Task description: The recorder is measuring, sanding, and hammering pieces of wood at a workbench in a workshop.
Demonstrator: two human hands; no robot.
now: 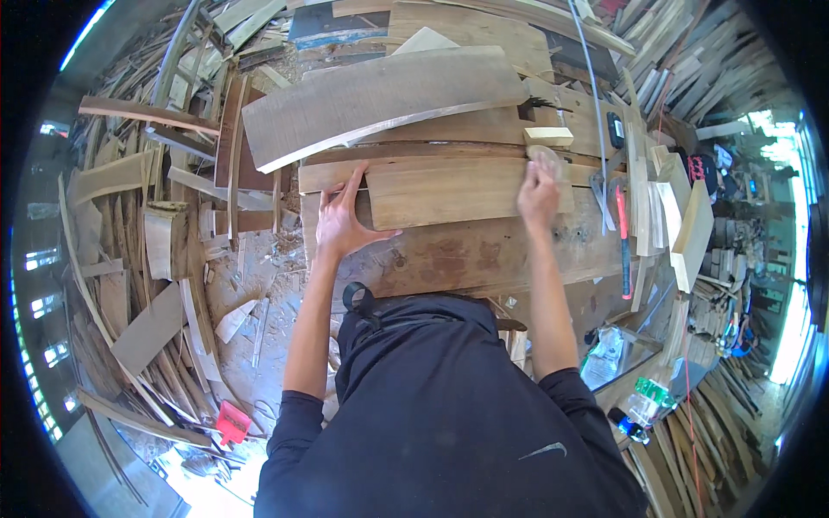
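Observation:
Across the wooden workbench in front of me lies a flat brown board. My left hand is at the board's left end, fingers spread, with the thumb along its near edge and the index finger reaching toward the far side. Over the board's right end is my right hand, smeared by motion. Its fingers are closed on a pale, blurred piece that I cannot make out. Just beyond that hand sits a small pale wood block. A wide curved board lies farther back.
Right of the board are a red-and-dark long-handled tool, a metal square and a small black device. Scrap wood crowds the left floor. A plastic bottle and a red dustpan-like piece are nearer me.

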